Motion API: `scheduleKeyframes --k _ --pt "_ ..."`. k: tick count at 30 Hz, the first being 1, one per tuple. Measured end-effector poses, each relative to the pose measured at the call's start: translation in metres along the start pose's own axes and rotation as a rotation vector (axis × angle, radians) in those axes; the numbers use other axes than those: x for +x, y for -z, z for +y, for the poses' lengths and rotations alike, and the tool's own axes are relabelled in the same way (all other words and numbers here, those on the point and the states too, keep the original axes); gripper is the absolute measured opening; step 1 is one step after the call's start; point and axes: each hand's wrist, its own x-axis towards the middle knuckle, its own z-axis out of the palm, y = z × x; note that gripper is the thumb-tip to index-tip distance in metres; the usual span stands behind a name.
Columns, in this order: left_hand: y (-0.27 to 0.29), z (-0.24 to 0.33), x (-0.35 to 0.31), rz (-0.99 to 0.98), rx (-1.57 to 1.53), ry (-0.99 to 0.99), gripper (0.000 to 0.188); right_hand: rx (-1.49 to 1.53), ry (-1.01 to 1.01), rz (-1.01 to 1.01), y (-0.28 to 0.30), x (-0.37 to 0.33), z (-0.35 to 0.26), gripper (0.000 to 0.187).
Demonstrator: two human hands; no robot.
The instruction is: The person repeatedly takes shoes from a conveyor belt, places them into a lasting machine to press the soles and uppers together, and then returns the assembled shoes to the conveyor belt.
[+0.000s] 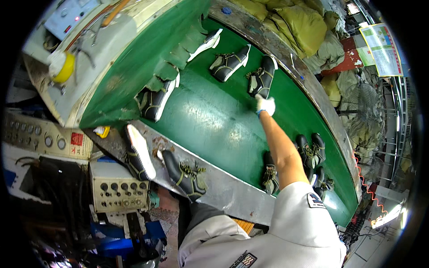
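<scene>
My right hand (266, 105), in a white glove, is stretched over the green conveyor belt (214, 129). Its fingers are closed at the near end of a black lace-up shoe (267, 73) with a pale sole edge. A second black shoe (228, 64) lies tilted on the belt, left of the held one. Nearer me, on the metal ledge (223, 190), rests a black shoe (181, 174) with yellow-green laces. Beside it a shoe with a white sole (142, 149) leans on its side. My left hand does not show; only the left sleeve (208, 234) appears, at the lower edge.
More shoes (308, 149) stand on the belt at right, near my forearm. Others (158, 99) emerge beneath the torn green curtain (129, 67) at left. Control boxes (118, 187) stand lower left. Yellowish sacks (299, 27) and a fan (359, 105) lie beyond the far edge.
</scene>
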Motion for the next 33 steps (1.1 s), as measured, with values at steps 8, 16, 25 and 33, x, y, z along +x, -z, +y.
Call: scheduleKeyframes --k 8,16,25,33 --pt "-0.019 0.035 0.007 -0.193 -0.310 0.177 0.023 0.504 -0.100 -0.347 -0.033 0.157 0.013 0.063" --pt "-0.034 0.038 0.000 -0.082 -0.208 0.090 0.030 0.671 -0.120 -0.445 -0.019 0.077 0.027 0.053" --pt "-0.007 0.005 0.001 -0.048 0.024 0.062 0.078 0.364 0.694 -0.173 0.127 -0.287 -0.050 0.086" --pt "-0.012 0.024 -0.003 -0.238 -0.480 -0.109 0.043 0.537 1.200 -0.368 0.169 -0.451 -0.128 0.083"
